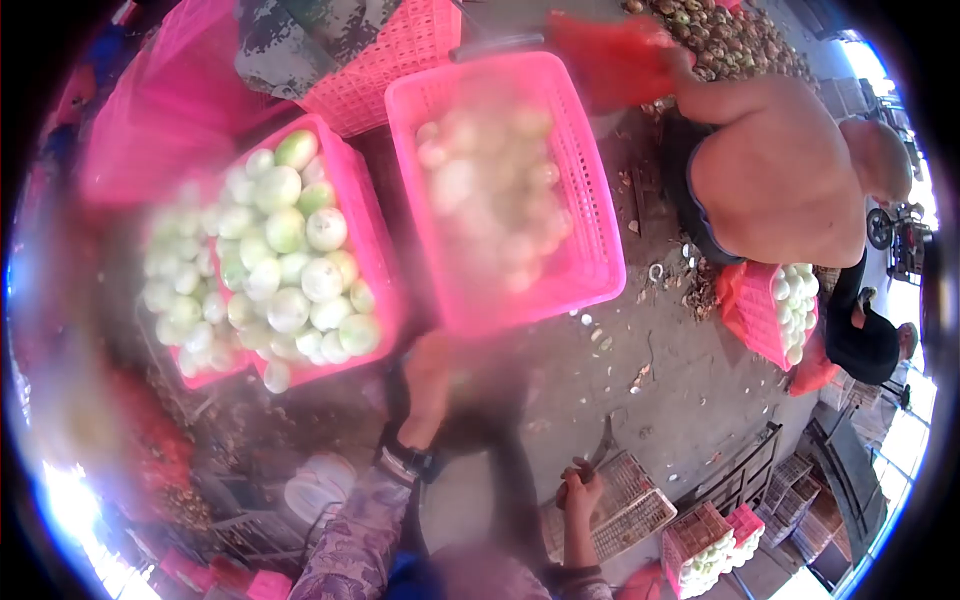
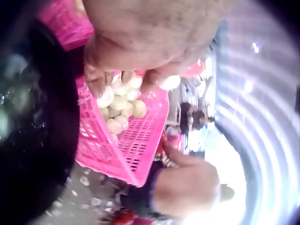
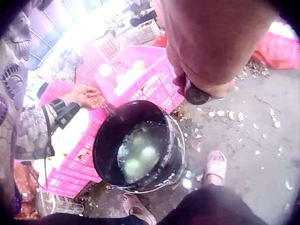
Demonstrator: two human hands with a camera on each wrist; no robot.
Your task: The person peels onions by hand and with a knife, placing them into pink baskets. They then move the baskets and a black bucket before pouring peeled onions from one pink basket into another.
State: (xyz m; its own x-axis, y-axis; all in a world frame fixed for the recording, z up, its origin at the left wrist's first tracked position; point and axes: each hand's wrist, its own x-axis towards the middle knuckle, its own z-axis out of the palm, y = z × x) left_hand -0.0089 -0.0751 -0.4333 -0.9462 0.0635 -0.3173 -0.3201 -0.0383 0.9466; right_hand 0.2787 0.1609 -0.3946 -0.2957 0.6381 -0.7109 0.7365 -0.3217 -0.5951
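Head view: my left hand [image 1: 432, 380] blurs below the pink crate [image 1: 587, 285] of peeled onions [image 1: 490, 200]; can't tell its grip here. Right hand [image 1: 580, 490] is wrapped round a knife [image 1: 604, 446].
Left wrist: fingers spread over the crate, nothing clearly held.
Right wrist: more onions in the bucket [image 3: 174, 157]. Probably mid-transfer, bucket to crate; next move likely calls for reaching into the water [image 3: 129, 145].
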